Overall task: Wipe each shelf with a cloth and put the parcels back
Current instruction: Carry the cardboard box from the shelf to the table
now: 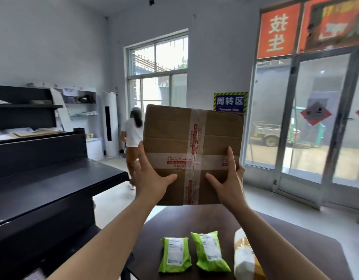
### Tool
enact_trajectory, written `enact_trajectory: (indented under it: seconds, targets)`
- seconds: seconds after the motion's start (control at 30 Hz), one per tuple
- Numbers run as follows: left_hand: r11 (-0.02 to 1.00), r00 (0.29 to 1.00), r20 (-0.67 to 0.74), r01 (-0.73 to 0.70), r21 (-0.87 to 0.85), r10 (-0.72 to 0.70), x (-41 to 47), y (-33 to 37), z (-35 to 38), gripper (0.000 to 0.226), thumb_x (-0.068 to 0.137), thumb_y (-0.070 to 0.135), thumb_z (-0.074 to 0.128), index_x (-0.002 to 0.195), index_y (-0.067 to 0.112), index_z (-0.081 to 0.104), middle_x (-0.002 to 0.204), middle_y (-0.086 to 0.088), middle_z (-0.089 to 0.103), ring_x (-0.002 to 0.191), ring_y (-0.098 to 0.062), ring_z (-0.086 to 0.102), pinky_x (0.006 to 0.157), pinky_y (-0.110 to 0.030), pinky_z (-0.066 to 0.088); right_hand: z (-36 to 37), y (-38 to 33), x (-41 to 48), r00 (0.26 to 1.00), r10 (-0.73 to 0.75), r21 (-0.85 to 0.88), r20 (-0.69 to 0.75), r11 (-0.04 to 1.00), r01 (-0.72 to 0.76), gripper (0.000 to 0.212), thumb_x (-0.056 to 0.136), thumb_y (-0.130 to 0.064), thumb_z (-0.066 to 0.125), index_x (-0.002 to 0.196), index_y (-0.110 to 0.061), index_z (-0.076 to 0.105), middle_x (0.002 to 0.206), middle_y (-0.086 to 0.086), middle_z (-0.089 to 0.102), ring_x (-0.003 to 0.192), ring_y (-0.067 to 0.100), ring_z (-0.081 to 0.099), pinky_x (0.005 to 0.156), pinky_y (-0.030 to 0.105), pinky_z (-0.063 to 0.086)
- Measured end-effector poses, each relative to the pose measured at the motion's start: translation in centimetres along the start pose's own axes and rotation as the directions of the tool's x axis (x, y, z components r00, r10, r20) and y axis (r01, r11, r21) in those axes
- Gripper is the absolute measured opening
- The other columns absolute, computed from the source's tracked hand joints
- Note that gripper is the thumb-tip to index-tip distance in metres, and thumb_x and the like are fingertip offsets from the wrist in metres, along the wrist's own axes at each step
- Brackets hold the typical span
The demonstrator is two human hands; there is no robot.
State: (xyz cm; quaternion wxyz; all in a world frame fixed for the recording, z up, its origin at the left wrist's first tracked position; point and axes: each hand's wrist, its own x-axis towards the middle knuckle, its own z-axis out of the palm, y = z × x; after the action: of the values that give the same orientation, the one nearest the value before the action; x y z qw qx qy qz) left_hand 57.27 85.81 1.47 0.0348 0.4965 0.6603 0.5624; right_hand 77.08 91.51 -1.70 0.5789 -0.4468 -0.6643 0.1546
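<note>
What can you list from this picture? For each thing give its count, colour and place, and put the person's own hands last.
Cardboard box: one, brown with clear printed tape, held up in the middle of the view.
Green parcels: two, lime green with white labels, side by side on the table.
Wrapped parcel: one, white and yellow, right of the green ones, at the bottom edge.
Table: one, dark brown, below the box.
Shelves: black, stepped, on the left.
Sign: one, blue with yellow-black border, on the wall by the window.
Other person: one, white top, walking away behind the box.
Left hand: on the box's left edge.
Right hand: on the box's right edge.
</note>
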Motion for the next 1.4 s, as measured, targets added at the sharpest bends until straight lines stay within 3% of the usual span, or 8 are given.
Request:
enact_trajectory:
  seconds: [0.1, 0.23, 0.63, 0.73, 1.03, 1.4]
  targets:
    - [1.0, 0.998, 0.069, -0.011, -0.027, 0.013, -1.2, 0.9, 3.4, 0.127, 0.063, 0.033, 0.087, 0.144, 0.044, -0.01, 0.149, -0.009, 0.026, 0.136, -0.032, 0.034, 0.109, -0.053, 0.035, -2.9, 2.5, -0.4, 0.999, 0.033, -0.039, -0.026, 0.999, -0.034, 0.099, 0.082, -0.032, 0.073, 0.131, -0.072, -0.003, 0.146, 0.002, 0.018, 0.132, 0.031, 0.037, 0.105, 0.048, 0.04]
    - [0.998, 0.989, 0.148, 0.007, -0.056, 0.002, -2.9, 2.0, 8.0, 0.128, 0.063, 0.031, 0.088, 0.146, 0.043, -0.009, 0.147, -0.009, 0.028, 0.136, -0.031, 0.031, 0.109, -0.049, 0.032, -6.4, 6.1, -1.0, 0.994, 0.086, -0.114, -0.074, 0.989, -0.094, 0.1, 0.081, -0.033, 0.074, 0.138, -0.066, -0.001, 0.145, 0.002, 0.021, 0.132, 0.032, 0.037, 0.106, 0.052, 0.039]
    - [0.988, 0.919, 0.395, 0.069, -0.136, -0.01, -9.7, 5.3, 21.1, 0.127, 0.062, 0.029, 0.088, 0.145, 0.044, -0.007, 0.144, -0.01, 0.03, 0.132, -0.031, 0.036, 0.106, -0.053, 0.037, -17.2, 15.8, -3.5, 0.951, 0.255, -0.246, -0.173, 0.924, -0.293, 0.099, 0.083, -0.032, 0.073, 0.139, -0.065, -0.002, 0.15, 0.004, 0.015, 0.138, 0.035, 0.028, 0.107, 0.058, 0.038]
    - [0.985, 0.886, 0.463, 0.079, -0.151, 0.0, -11.8, 6.2, 24.4, 0.127, 0.061, 0.029, 0.089, 0.143, 0.045, -0.006, 0.142, -0.009, 0.031, 0.13, -0.03, 0.038, 0.105, -0.052, 0.039, -20.3, 17.9, -4.6, 0.934, 0.286, -0.296, -0.212, 0.892, -0.341, 0.097, 0.084, -0.033, 0.072, 0.144, -0.058, 0.001, 0.151, 0.005, 0.014, 0.137, 0.032, 0.03, 0.108, 0.054, 0.038]
    - [0.994, 0.774, 0.631, 0.106, -0.04, -0.057, -18.8, 7.9, 33.1, 0.128, 0.057, 0.044, 0.088, 0.144, 0.042, -0.006, 0.145, -0.003, 0.033, 0.124, -0.029, 0.048, 0.097, -0.047, 0.046, -28.7, 24.1, -8.8, 0.863, 0.414, -0.331, -0.288, 0.803, -0.496, 0.1, 0.081, -0.032, 0.074, 0.142, -0.061, 0.001, 0.15, 0.005, 0.015, 0.137, 0.03, 0.031, 0.112, 0.047, 0.033]
    - [0.995, 0.643, 0.761, 0.084, 0.047, -0.09, -25.8, 5.9, 40.0, 0.131, 0.056, 0.046, 0.088, 0.142, 0.043, -0.011, 0.15, -0.003, 0.029, 0.134, -0.027, 0.037, 0.106, -0.048, 0.039, -32.5, 29.8, -14.6, 0.75, 0.57, -0.386, -0.336, 0.643, -0.661, 0.106, 0.08, -0.034, 0.074, 0.14, -0.061, -0.009, 0.15, 0.009, 0.015, 0.138, 0.031, 0.029, 0.112, 0.051, 0.032]
